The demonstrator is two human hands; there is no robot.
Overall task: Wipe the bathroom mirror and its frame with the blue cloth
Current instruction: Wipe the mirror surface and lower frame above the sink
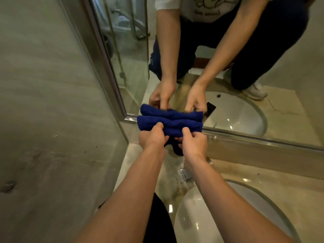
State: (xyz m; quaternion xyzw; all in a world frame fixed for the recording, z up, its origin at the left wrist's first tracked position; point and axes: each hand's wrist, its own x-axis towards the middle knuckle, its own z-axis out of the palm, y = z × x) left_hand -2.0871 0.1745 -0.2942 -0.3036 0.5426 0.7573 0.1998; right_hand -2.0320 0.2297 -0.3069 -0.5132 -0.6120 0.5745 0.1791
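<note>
— How many of each?
— Two hands, one cloth point(172, 124), one mirror point(228, 67), one sink point(254, 204).

— And the room?
— A bathroom: a beige marble counter point(263, 174) against a tiled wall point(43, 102), with the mirror's metal frame point(263, 138) running along the counter's back and up the left side.

— What does the cloth look like?
— Dark blue, folded into a thick band, held up at the mirror's lower left corner, with its reflection just above it.

— The hands?
— The left hand point(152, 137) and right hand point(192, 142) both pinch its near edge, thumbs on top, fingers curled under.
</note>
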